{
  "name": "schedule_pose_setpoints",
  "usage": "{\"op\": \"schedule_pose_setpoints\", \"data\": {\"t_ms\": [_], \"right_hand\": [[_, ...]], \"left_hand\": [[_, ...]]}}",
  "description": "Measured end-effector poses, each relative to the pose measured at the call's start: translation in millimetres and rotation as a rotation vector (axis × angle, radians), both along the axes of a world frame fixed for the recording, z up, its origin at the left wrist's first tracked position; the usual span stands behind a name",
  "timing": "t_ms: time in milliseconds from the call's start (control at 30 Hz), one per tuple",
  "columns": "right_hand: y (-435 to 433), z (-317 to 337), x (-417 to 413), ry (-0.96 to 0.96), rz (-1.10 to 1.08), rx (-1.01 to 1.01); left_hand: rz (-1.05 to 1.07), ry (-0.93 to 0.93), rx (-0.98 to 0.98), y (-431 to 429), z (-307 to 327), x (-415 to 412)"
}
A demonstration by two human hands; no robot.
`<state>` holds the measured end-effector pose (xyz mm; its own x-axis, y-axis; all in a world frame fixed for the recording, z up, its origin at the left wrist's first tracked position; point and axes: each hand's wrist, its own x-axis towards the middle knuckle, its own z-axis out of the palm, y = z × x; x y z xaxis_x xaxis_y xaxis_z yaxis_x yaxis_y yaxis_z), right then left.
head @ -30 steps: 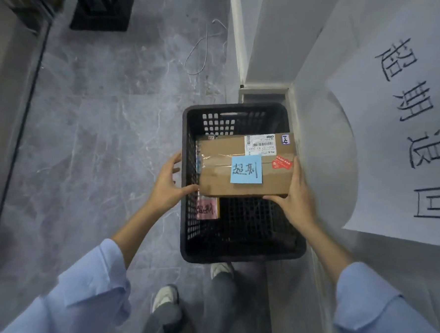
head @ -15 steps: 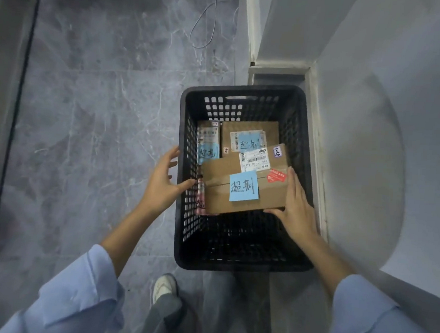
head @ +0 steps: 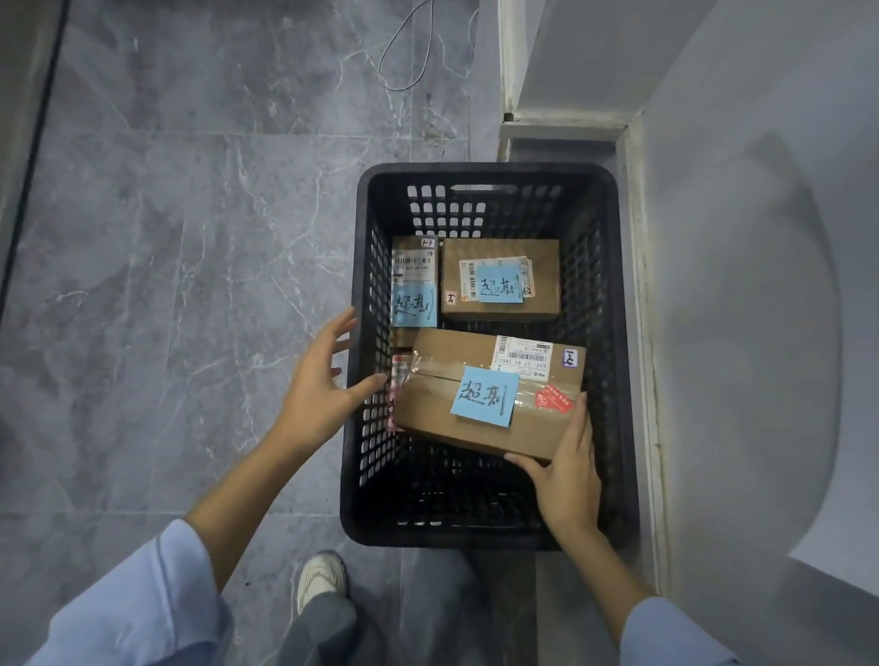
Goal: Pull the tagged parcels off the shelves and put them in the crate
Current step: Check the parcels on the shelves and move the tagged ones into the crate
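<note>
Counted three blue-tagged parcels inside one black crate (head: 466,540): narrow parcel (head: 413,285) far left, square parcel (head: 504,254) far, long parcel (head: 433,404) near. Gripped long parcel's near right corner with right hand (head: 567,474); spread left hand (head: 315,392) open beside crate's left wall.

1. A black lattice crate (head: 628,344) stands on the grey marbled floor (head: 174,265), against a pale wall base.
2. The right hand (head: 567,477) grips the near right corner of a taped cardboard parcel (head: 438,410), which sits tilted inside the crate and bears a blue note (head: 485,396).
3. The left hand (head: 318,395) is spread over the crate's left rim.
4. Two more blue-tagged parcels, a square box (head: 504,249) and a narrow box (head: 414,269), lie at the far end.
</note>
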<state>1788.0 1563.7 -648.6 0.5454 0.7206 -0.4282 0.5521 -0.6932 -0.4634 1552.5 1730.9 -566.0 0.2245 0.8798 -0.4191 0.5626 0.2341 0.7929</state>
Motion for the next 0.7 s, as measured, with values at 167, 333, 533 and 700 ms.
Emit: {"op": "schedule_pose_setpoints", "data": {"t_ms": [167,333,533,700], "right_hand": [[-9,-2,-28,0.034,-0.163,-0.015],[-10,2,-47,0.069,-0.329,0.031],[1,3,-64,0.089,-0.471,0.066],[11,1,-86,0.095,-0.646,0.114]], "left_hand": [[-0.005,-0.009,0.012,-8,-1,-4],[-0.011,-0.021,0.015,-15,-1,-14],[-0.022,0.002,0.019,-17,-4,-27],[-0.052,0.025,0.052,-20,-6,-32]]}}
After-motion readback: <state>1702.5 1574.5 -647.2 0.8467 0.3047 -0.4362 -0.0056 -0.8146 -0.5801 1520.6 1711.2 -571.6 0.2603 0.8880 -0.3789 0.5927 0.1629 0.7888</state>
